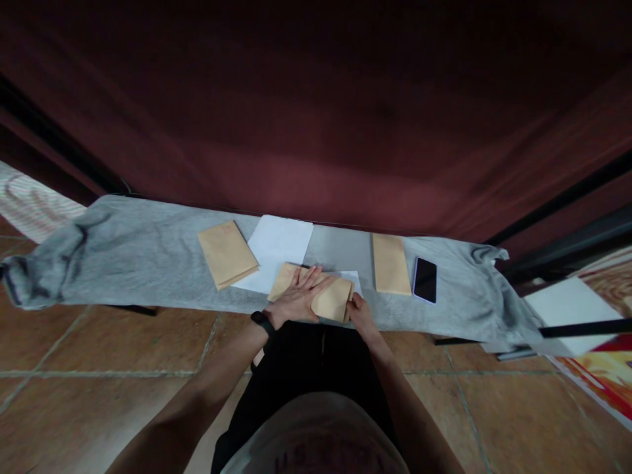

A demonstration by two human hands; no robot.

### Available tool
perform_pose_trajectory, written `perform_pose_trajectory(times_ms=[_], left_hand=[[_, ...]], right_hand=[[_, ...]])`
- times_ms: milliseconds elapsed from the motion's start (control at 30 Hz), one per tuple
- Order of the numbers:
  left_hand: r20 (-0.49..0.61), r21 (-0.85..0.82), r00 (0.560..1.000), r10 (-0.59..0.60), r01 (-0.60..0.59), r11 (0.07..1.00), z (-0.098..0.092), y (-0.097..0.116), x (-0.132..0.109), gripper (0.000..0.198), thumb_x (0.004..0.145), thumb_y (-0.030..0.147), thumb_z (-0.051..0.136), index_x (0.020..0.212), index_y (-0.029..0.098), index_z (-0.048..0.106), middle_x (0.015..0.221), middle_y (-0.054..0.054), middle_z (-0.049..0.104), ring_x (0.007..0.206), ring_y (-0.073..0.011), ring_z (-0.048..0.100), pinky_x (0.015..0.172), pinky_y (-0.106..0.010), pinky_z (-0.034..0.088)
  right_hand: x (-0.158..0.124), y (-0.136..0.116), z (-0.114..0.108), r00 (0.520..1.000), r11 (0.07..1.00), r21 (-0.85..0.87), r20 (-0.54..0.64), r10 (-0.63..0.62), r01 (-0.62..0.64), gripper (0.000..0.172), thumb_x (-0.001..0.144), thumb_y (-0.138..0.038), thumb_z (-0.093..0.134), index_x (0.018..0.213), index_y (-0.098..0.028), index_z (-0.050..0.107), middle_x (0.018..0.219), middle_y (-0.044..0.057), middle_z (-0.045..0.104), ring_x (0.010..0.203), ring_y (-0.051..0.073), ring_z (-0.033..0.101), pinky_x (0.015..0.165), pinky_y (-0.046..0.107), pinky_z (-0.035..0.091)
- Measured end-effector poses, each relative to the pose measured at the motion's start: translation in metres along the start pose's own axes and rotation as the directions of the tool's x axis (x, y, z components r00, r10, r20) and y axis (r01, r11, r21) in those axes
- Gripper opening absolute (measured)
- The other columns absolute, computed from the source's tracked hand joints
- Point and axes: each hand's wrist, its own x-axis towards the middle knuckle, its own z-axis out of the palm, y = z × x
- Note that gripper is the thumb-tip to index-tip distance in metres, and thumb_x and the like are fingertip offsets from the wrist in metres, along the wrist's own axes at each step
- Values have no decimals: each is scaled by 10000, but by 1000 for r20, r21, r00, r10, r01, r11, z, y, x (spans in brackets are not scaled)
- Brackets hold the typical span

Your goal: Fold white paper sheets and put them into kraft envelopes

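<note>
A tan paper envelope lies in front of me at the near edge of the cloth-covered bench. My left hand, with a black band at the wrist, presses flat on its top with the fingers spread. At the envelope's right end, my right hand has its fingers curled around the edge, where layers of paper stand slightly apart. Its fingertips are partly hidden. Beneath and behind the envelope are white paper sheets. To the left rests a stack of tan envelopes, partly over the white paper.
Another tan envelope lies right of my hands, beside a phone with a dark screen. A rumpled grey cloth covers the long narrow bench. Behind it hangs a dark red curtain. Brown tiles form the floor.
</note>
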Motion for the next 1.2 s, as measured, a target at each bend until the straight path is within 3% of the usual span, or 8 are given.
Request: perform_pose_trajectory(times_ms=[133,233,400,633,767,933,1100,1200], left_hand=[[39,-41,999,27,-25,999,3,1,5,1256,635,557,829,1614,310,83,1673,-153,208,1552,-373,102,1216,-615,8],[8,-42,1000,20,-20,999,5,3,4,1256,635,558,832,1615,313,84,1651,-153,252,1537,-389,152,1212,-628,-4],[-105,-8,993,50,-51,999,1,8,-4,1181,662,599,806,1609,318,158,1642,-142,252,1527,-400,163,1218,-615,-6],[-53,-36,998,38,-40,999,3,8,-8,1174,694,551,801,1610,346,96,1703,-124,62,1532,-389,168,1210,-604,36],[-42,-40,998,38,-40,998,7,10,-7,1246,663,551,818,1613,336,41,1692,-143,121,1539,-392,130,1200,-628,-21],[-88,4,994,60,-60,998,1,19,-7,1180,686,469,811,1613,341,92,1662,-132,231,1526,-390,177,1206,-619,-53],[-91,59,992,84,-78,995,-7,25,-8,1097,740,413,766,1612,338,105,1647,-122,282,1505,-370,247,1209,-615,-45],[-88,70,993,78,-72,995,-7,26,-7,1077,751,428,756,1612,332,116,1643,-119,294,1497,-370,263,1208,-615,-33]], right_hand=[[0,2,-3,1000,1000,-13,-1,12,-12,95,729,-275,528,754,-234,609,710,-20,654,732,168,602,676,256,464],[-5,3,-3,999,999,15,18,40,-40,170,756,-377,553,787,-231,634,715,-12,679,721,178,633,640,259,489],[-11,0,-3,968,951,263,226,104,-164,337,731,-509,664,892,-217,711,781,33,750,756,240,716,657,331,562],[-1,-3,-7,982,982,185,176,-73,39,283,728,-465,685,916,-261,740,913,5,779,940,242,709,905,394,558],[-1,0,-11,961,975,207,244,-129,78,298,758,-438,668,998,-273,728,1001,5,779,1011,240,704,959,409,548],[0,11,-14,977,985,119,156,-143,125,309,756,-474,660,967,-256,721,1006,26,778,1004,247,706,946,402,552],[0,18,-19,998,997,-25,4,-67,67,303,756,-471,612,918,-218,654,908,68,760,820,251,703,768,393,570],[-7,13,-23,990,986,-140,-96,-105,91,273,781,-457,613,918,-221,610,887,78,729,830,247,675,773,383,543]])
